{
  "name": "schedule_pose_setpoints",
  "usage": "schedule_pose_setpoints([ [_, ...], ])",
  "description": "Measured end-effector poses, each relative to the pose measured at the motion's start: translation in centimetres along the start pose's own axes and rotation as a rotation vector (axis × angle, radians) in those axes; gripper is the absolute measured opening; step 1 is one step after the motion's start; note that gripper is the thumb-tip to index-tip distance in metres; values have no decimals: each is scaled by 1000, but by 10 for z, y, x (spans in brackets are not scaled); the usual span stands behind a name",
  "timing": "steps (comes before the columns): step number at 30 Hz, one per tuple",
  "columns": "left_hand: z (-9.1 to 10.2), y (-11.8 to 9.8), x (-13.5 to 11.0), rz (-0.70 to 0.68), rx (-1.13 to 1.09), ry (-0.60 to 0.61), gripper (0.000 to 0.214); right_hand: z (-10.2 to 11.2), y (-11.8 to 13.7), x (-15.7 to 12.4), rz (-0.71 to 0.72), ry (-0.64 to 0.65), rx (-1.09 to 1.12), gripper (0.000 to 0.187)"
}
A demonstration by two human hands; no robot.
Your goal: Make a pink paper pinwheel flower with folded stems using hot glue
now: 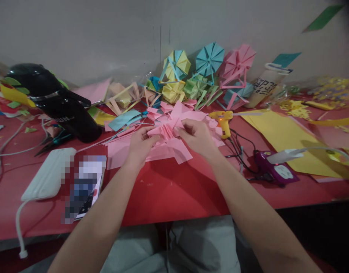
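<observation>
Crisply pleated, fan-shaped pink paper (165, 132)

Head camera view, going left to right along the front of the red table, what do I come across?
From the left: white power bank → phone → left hand → pink folded paper → right hand → yellow glue gun → purple gadget.

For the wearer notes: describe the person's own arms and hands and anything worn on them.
Both forearms are bare as far up as the frame shows: no sleeves, no gloves. The left hand and right hand carry no watch, bracelet or ring that shows, and no cables or markings.
</observation>
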State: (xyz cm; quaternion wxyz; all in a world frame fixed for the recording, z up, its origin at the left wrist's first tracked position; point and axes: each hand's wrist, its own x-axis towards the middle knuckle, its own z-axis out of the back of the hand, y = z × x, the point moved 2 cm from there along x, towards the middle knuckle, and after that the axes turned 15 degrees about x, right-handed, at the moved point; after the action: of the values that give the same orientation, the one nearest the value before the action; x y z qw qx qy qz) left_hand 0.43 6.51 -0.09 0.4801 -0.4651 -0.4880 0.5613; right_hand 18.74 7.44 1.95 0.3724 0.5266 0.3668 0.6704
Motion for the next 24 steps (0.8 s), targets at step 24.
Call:
schedule_pose_setpoints([
  [24, 5, 3, 0, -185, 281, -134, 26, -24, 2, -13, 287, 52, -290, 19],
])
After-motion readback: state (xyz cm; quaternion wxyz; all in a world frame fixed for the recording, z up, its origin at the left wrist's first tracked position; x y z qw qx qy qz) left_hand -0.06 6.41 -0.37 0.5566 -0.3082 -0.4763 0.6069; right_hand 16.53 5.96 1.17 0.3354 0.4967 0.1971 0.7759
